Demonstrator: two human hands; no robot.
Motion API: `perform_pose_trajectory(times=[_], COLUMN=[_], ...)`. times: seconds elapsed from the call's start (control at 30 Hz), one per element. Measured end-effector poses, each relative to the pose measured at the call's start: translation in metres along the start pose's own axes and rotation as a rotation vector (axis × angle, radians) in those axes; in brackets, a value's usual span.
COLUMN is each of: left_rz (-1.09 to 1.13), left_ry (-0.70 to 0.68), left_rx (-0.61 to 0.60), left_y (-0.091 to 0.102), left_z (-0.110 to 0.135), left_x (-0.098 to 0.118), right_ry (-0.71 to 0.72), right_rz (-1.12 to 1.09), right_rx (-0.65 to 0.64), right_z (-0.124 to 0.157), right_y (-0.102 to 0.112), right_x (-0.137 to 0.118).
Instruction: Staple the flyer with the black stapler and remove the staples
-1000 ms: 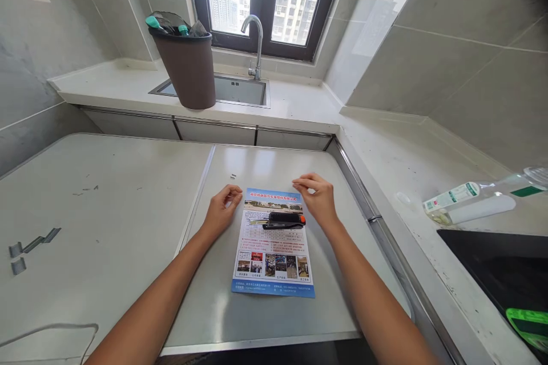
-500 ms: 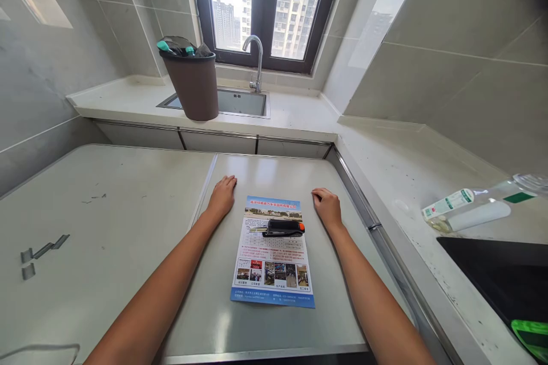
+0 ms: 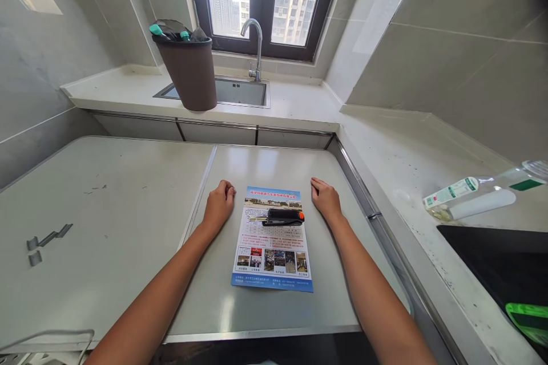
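Stapler (image 3: 283,218) is lying sideways on the flyer (image 3: 272,242) between left hand (image 3: 219,204) and right hand (image 3: 326,201), kinda nearer the right, both grips resting curled, fingers together.

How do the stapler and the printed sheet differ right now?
The stapler is mostly black with an orange-red end; the printed sheet is white with blue bands. The sheet is thin and flat; the stapler is thicker but covers only a small part of it. The stapler lies crosswise, while the sheet's long sides run away from the person. Both lie between the left hand and right hand, touched by neither.
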State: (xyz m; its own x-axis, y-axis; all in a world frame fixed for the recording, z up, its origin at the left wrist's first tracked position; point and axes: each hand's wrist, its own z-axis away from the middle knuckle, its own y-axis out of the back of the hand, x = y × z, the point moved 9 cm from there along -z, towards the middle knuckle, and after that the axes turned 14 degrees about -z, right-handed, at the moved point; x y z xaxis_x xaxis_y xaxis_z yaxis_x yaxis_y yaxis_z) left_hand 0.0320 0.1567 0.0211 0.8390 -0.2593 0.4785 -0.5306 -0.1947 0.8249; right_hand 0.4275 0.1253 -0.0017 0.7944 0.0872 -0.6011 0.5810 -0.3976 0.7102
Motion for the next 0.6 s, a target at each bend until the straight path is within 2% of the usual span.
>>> perform_pose_trajectory(times=[0.13, 0.23, 0.4, 0.43, 0.5, 0.6], left_rz=[0.278, 0.344, 0.373, 0.381, 0.399, 0.419], left_ry=[-0.022, -0.071, -0.165, -0.186, -0.218, -0.254], left_rx=[-0.076, -0.084, -0.103, -0.119, -0.151, -0.180], left_y=[0.001, 0.005, 0.004, 0.002, -0.001, -0.005], left_z=[0.010, 0.010, 0.012, 0.014, 0.017, 0.021], left_x=[0.011, 0.016, 0.027, 0.031, 0.038, 0.047], right_ry=[-0.008, 0.021, 0.082, 0.085, 0.131, 0.332], right_rz=[0.018, -0.018, -0.178, -0.230, -0.374, -0.583], right_rx=[-0.050, -0.078, 0.008, -0.024, -0.183, -0.370], right_z=[0.001, 0.001, 0.001, 0.003, 0.012, 0.039], right_y=[-0.005, -0.006, 0.016, 0.018, 0.014, 0.011], right_x=[-0.002, -0.008, -0.042, -0.053, -0.082, -0.131])
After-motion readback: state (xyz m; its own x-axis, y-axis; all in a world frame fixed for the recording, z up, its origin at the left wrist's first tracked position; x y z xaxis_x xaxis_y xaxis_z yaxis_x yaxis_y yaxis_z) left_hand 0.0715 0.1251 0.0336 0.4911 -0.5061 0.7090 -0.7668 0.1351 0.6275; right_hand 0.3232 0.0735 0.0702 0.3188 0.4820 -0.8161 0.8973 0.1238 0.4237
